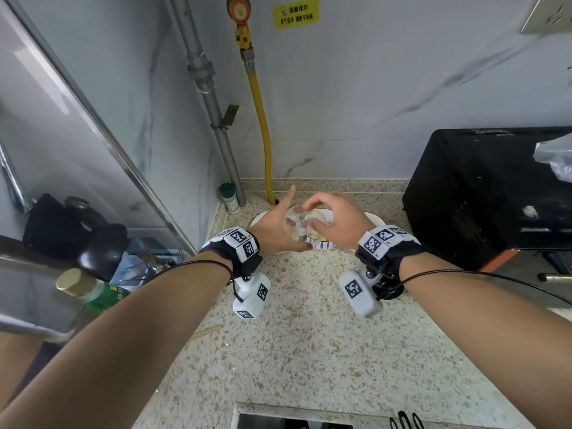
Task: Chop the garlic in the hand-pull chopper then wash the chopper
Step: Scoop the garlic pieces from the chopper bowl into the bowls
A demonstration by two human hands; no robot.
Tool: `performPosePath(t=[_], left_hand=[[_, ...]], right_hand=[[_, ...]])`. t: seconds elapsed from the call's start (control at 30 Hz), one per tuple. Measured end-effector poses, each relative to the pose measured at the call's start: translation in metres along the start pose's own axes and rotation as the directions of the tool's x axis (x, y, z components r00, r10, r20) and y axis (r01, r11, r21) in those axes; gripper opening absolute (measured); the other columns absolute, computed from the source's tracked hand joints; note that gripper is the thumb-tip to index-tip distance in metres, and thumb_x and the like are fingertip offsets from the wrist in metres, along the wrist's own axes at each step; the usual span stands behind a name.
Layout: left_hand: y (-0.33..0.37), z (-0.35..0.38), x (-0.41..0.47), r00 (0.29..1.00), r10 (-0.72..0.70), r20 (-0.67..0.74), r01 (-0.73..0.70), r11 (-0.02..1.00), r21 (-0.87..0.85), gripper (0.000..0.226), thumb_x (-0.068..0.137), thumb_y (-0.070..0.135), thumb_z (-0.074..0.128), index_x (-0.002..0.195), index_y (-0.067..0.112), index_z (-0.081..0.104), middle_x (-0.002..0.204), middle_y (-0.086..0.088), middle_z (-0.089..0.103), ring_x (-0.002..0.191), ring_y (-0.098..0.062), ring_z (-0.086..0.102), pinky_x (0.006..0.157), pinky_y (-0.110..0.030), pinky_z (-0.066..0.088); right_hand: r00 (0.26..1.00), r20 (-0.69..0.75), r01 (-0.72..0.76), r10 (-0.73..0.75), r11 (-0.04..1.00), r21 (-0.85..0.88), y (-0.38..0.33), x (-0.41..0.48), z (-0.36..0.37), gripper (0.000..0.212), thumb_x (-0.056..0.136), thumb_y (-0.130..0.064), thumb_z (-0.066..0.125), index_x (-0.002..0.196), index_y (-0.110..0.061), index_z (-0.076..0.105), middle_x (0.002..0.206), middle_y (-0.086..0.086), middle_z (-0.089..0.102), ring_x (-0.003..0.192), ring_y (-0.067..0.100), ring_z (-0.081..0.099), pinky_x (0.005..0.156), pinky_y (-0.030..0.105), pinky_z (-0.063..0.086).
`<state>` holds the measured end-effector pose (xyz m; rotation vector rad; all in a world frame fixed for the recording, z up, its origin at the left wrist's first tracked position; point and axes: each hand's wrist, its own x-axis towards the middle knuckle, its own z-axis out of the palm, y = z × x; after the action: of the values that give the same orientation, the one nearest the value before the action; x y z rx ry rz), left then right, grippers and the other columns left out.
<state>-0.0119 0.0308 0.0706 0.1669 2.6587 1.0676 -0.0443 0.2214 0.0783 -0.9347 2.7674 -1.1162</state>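
I see both hands at the far middle of the counter, a small jar in the far left corner beside two pipes, an oven far right, bottles left.

A yellow sticker on the far wall, right of the gas valve, carries two lines of dark Chinese characters; the top line appears to read 温馨提示, and the smaller second line is too blurred to read with confidence. The white blocks on the left wristband and the right wristband bear black-and-white square code markers, with tiny characters beside them too small to make out. The label on the green-capped jar near the wall is unreadable.
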Motion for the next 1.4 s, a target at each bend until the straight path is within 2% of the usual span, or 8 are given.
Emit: performPosePath(t=[0.13,0.23,0.47,0.6,0.87,1.03,1.23,1.4], left_hand=[[-0.018,0.001,0.006,0.997,-0.051,-0.062,0.052,0.999,0.006,0.132,0.072,0.043,0.088,0.160,0.029,-0.009,0.160,-0.006,0.037,0.141,-0.025,0.044,0.113,-0.043,0.040],[-0.033,0.002,0.011,0.988,-0.103,-0.115,0.101,0.995,-0.021,0.129,0.069,0.042,0.088,0.161,0.031,-0.002,0.165,-0.003,0.026,0.147,-0.026,0.033,0.116,-0.051,0.036],[-0.063,0.010,0.036,0.961,-0.171,-0.217,0.158,0.985,-0.074,0.121,0.064,0.054,0.087,0.158,0.035,0.011,0.159,0.002,0.030,0.142,-0.022,0.039,0.112,-0.052,0.041],[-0.074,0.014,0.053,0.948,-0.178,-0.264,0.147,0.980,-0.134,0.116,0.064,0.052,0.087,0.156,0.035,0.019,0.156,0.002,0.032,0.142,-0.020,0.040,0.112,-0.049,0.042],[-0.085,0.019,0.072,0.948,-0.120,-0.295,0.086,0.988,-0.126,0.110,0.068,0.038,0.091,0.157,0.026,0.027,0.154,-0.001,0.036,0.138,-0.018,0.043,0.113,-0.043,0.041],[-0.092,0.019,0.076,0.951,-0.110,-0.289,0.070,0.987,-0.146,0.109,0.068,0.037,0.091,0.157,0.027,0.027,0.152,0.002,0.038,0.136,-0.016,0.045,0.112,-0.043,0.042],[-0.094,0.017,0.080,0.948,-0.105,-0.300,0.069,0.989,-0.127,0.109,0.068,0.037,0.091,0.156,0.028,0.028,0.150,0.003,0.038,0.135,-0.013,0.045,0.112,-0.042,0.043],[-0.092,0.018,0.081,0.945,-0.092,-0.314,0.061,0.992,-0.106,0.107,0.069,0.036,0.090,0.156,0.027,0.029,0.150,0.003,0.038,0.135,-0.014,0.046,0.111,-0.041,0.044]], right_hand=[[0.994,-0.096,-0.061,0.057,0.998,-0.035,0.014,0.012,-0.002,0.015,0.090,-0.016,0.062,0.104,-0.019,0.066,0.105,-0.007,0.066,0.103,0.014,0.058,0.094,0.041,0.050],[0.984,-0.107,-0.153,0.146,0.986,-0.062,0.028,0.020,0.001,0.014,0.089,-0.010,0.062,0.101,-0.017,0.066,0.100,-0.005,0.068,0.094,0.011,0.062,0.089,0.037,0.055],[0.941,0.070,-0.308,0.330,0.926,-0.220,0.064,0.043,0.022,0.016,0.087,-0.010,0.062,0.099,-0.019,0.068,0.094,-0.004,0.071,0.082,0.013,0.066,0.077,0.031,0.057],[0.895,0.189,-0.328,0.403,0.884,-0.333,0.078,0.056,0.038,0.023,0.083,-0.009,0.066,0.103,-0.019,0.072,0.101,0.001,0.072,0.093,0.022,0.066,0.084,0.034,0.055],[0.778,0.342,-0.282,0.527,0.780,-0.558,0.085,0.080,0.062,0.037,0.081,-0.031,0.064,0.118,-0.037,0.063,0.117,0.010,0.053,0.105,0.031,0.057,0.094,0.038,0.050],[0.800,0.379,-0.125,0.466,0.746,-0.654,0.095,0.089,0.076,0.025,0.079,-0.024,0.060,0.104,-0.027,0.065,0.107,0.001,0.065,0.110,0.025,0.048,0.092,0.038,0.040],[0.825,0.360,-0.069,0.436,0.709,-0.702,0.097,0.090,0.083,0.016,0.081,-0.030,0.062,0.097,-0.028,0.064,0.104,-0.002,0.066,0.107,0.022,0.054,0.094,0.040,0.035],[0.818,0.371,-0.100,0.439,0.745,-0.660,0.093,0.090,0.076,0.019,0.080,-0.018,0.062,0.096,-0.027,0.065,0.102,-0.002,0.067,0.105,0.021,0.060,0.104,0.040,0.029]])
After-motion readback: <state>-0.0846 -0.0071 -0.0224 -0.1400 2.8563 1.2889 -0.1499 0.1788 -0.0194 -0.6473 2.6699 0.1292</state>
